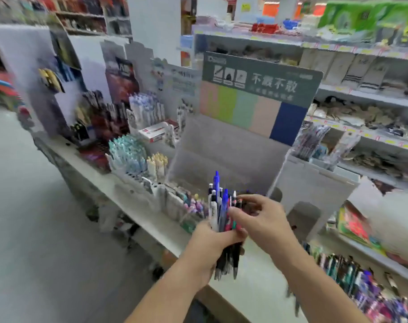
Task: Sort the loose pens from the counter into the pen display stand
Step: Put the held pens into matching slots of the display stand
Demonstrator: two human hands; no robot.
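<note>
Your left hand (212, 243) grips a bundle of pens (224, 220) upright, fingers wrapped round the middle of it, blue caps standing tallest. The bundle is in the air over the near edge of the desk (256, 287), in front of the stand (233, 155). Your right hand (261, 220) reaches in from the right with fingers loosely spread and its thumb and fingertips at the pen tops; the blur hides whether it pinches one, so I cannot tell.

The stand's grey tiered back rises just behind the pens, under a card of pastel stripes, and its tiers look bare. Its low front row, left of the bundle, holds pastel pens (193, 206) close to your left knuckles. Farther left, more displays (128, 155) crowd the desk. The near desk surface under your forearms lies open, and the aisle floor (35, 229) is open on the left. Shelves (361, 99) close off the right.
</note>
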